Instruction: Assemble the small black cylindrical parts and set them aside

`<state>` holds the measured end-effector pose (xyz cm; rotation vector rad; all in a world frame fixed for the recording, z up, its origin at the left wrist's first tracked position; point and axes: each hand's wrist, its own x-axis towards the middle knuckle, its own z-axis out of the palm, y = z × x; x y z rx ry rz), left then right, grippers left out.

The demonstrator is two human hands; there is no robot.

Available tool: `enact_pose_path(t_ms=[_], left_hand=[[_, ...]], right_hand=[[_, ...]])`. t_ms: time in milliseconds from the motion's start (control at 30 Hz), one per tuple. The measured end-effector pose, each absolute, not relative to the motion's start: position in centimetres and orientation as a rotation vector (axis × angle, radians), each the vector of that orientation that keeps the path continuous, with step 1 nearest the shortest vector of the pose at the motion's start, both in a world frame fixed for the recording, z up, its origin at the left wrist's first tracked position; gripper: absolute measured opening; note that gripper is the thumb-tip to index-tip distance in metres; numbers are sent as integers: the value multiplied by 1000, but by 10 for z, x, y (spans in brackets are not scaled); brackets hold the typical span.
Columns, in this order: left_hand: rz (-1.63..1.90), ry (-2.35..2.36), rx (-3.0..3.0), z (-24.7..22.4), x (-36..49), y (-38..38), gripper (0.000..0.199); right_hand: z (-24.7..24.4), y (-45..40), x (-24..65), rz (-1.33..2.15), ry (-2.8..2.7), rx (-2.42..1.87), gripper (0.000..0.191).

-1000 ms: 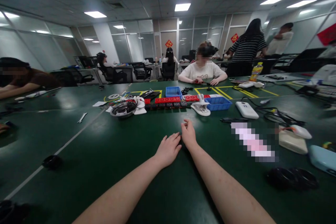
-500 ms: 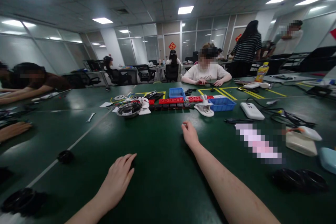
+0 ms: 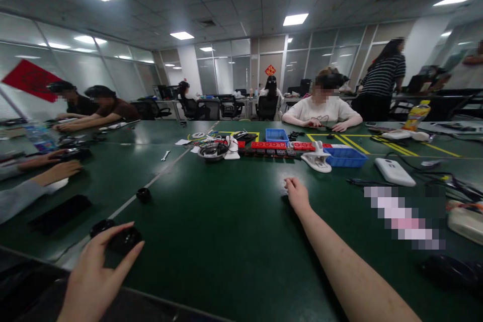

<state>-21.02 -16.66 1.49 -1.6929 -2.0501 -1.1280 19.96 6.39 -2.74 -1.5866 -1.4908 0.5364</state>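
Note:
On the left, my left hand (image 3: 98, 267) reaches over a pair of black round parts, thumb and forefinger spread apart. One black round part (image 3: 126, 239) shows between those fingertips; whether they touch it I cannot tell. The other black round part (image 3: 101, 227) lies just beyond the forefinger, partly covered. A smaller black ring-like part (image 3: 143, 195) stands farther up near the pale line on the table. My right hand (image 3: 296, 194) rests on the green tabletop (image 3: 219, 241) with its fingers loosely curled, and nothing shows in it.
Across the middle lie red power strips (image 3: 268, 146), blue bins (image 3: 346, 156), a white clip stand (image 3: 317, 158) and coiled cables (image 3: 213, 150). At right are a white power bank (image 3: 394, 171) and black parts (image 3: 449, 270). A co-worker's hand (image 3: 60, 171) is at left; another person (image 3: 322, 105) sits opposite.
My view has turned left. My left hand has moved left to the black round parts, and its thumb and forefinger have spread. The right hand keeps its curled pose on the table.

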Motion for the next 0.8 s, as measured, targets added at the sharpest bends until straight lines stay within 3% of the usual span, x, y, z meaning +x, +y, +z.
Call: enact_pose_path(t_ms=[100, 367, 600, 800], left_hand=[[-1102, -2116, -1761, 32, -215, -173, 51], [-1493, -2055, -1677, 35, -241, -167, 51], [-910, -1996, -1652, 25, -264, -148, 50], [-672, -2001, -1751, -1, -264, -144, 44]], right_hand=[[-27, 61, 198, 522, -1510, -1603, 23], [-26, 59, 197, 489, -1600, -1613, 22], [-18, 54, 194, 474, -1652, -1682, 22], [-15, 53, 193, 479, -1707, -1708, 21]])
